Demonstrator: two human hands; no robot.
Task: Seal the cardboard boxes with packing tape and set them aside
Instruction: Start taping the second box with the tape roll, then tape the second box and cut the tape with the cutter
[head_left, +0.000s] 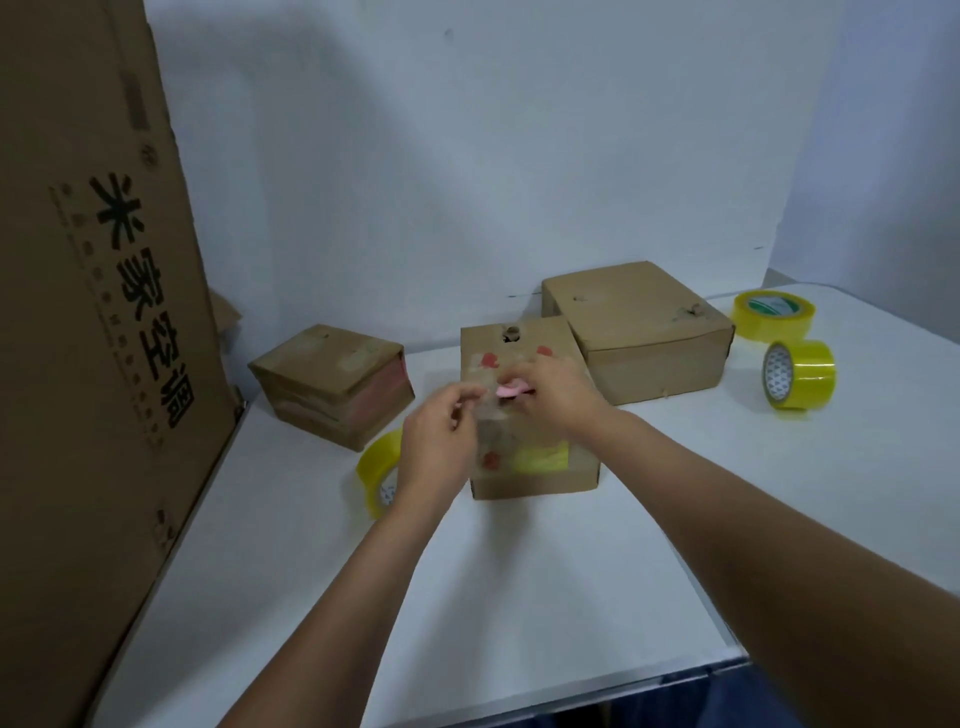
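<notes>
Fingers of left hand (439, 441) pinch clear tape strip (488, 410) over middle box (524, 415), table (519, 571) centre; right hand (550, 389) grips pink cutter (511, 389). Tape roll (376, 475) beside box.

Both hands motion-blurred over middle box (519, 415) — left hand (436, 447) fingers smeared, grip unclear. Right hand (550, 389) covers most of small pink object (511, 389); its kind unreadable. Left wrist hides right part of nearest tape roll (375, 473). Tall carton (98, 312) cut off by left and top edges. Desk (519, 597) front corner out of frame.
</notes>
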